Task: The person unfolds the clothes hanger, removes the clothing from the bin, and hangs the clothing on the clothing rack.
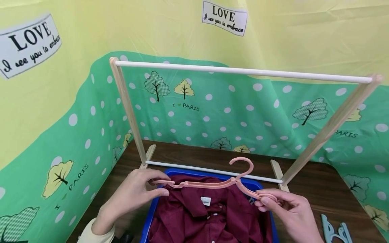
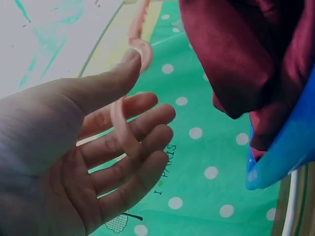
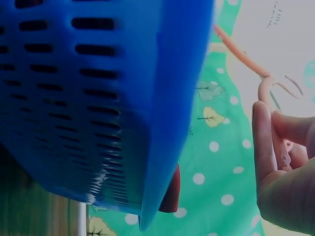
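Observation:
A pink plastic clothes hanger point(image 1: 209, 185) with a hook is held above a maroon buttoned shirt point(image 1: 194, 219), whose collar and white label face up. My right hand point(image 1: 288, 209) pinches the hanger's right arm between thumb and fingers; the right wrist view shows this hand point(image 3: 290, 162) too. At the hanger's left end is my left hand point(image 1: 133, 192), thumb and fingers apart. In the left wrist view the pink arm crosses in front of this hand's point(image 2: 113, 147) loosely extended fingers, close to the thumb. The shirt lies in a blue basket point(image 1: 153, 204).
Behind the basket stands a rack with wooden side posts point(image 1: 130, 111) and a white top rail point(image 1: 243, 71). A light blue folding hanger point(image 1: 334, 231) lies on the dark wooden table point(image 1: 316, 189) at right. Patterned green and yellow cloth point(image 1: 194, 125) hangs around the table.

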A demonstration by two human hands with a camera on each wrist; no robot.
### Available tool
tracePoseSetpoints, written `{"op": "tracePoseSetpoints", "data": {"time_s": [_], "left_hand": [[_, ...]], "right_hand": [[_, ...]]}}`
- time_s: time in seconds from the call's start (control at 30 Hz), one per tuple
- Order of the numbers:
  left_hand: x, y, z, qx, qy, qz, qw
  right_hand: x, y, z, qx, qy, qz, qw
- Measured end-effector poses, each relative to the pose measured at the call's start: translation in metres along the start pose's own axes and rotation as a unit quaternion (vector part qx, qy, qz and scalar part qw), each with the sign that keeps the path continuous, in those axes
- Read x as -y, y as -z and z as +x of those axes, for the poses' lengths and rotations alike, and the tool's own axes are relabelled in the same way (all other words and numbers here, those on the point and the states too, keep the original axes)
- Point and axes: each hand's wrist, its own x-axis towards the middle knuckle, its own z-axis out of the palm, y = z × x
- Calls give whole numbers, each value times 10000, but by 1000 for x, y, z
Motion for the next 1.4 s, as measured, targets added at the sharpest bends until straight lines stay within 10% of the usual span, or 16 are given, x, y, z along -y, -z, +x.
{"op": "tracePoseSetpoints", "data": {"time_s": [0.43, 0.77, 1.4], "left_hand": [[-14, -17, 9, 92, -387, -851, 9956], [-19, -32, 11, -298, -1451, -785, 9858], [-12, -29, 1, -634, -1172, -713, 9885]], "right_hand": [[11, -5, 1, 152, -362, -354, 9986], [11, -13, -4, -28, -748, -515, 9959], [-6, -14, -8, -83, -432, 173, 9989]]}}
